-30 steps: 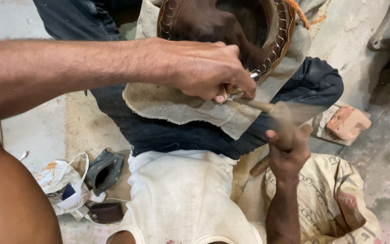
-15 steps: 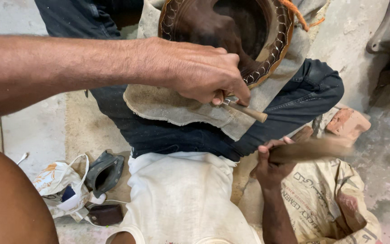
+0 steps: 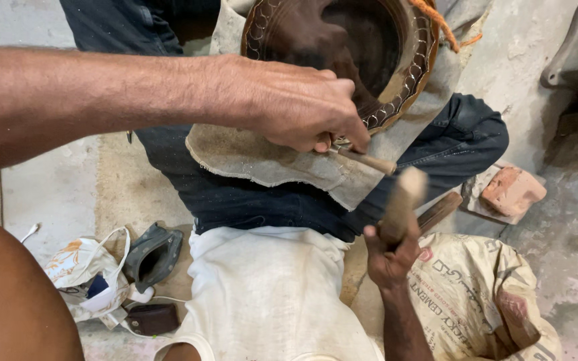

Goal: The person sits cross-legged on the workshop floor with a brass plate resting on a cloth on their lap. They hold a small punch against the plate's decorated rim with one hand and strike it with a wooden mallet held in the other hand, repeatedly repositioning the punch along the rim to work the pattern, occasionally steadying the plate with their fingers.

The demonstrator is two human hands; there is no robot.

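The concrete floor (image 3: 48, 187) carries everything, and the person sits on it in dark jeans (image 3: 255, 200) and a white shirt (image 3: 269, 294). A round brown vessel (image 3: 396, 87) rests across the lap at the far edge of view, bedded on a frayed grey cloth (image 3: 249, 157). A band of looped marks already runs along the whole rim that shows, on both its left and right sides. The far part of the rim is cut off by the frame, so how much remains unmarked cannot be told. My judgement is that the rim work is well along, not just begun.

By the right thigh, toward the near right corner of the floor, lies a slumped tan sack (image 3: 483, 301) with dark block lettering and a small red round mark. Near the left edge sits a crumpled white bag (image 3: 78, 267) with an orange print, and a dark grey pouch (image 3: 154, 254) stands open just beside it. A reddish brick (image 3: 511, 190) lies at the right, beyond the knee. A small brown wallet (image 3: 150, 319) lies in front of the pouch.

The left hand (image 3: 296, 107) is curled closed around a short wooden-handled chisel (image 3: 366, 160), pinching it near the tip, which is set at the near rim of the vessel. The right hand (image 3: 389, 257) is wrapped in a fist around a wooden mallet (image 3: 403, 200), which is blurred and raised just below the chisel's butt, not touching it. A flat strip of wood (image 3: 439, 210) lies behind the mallet.
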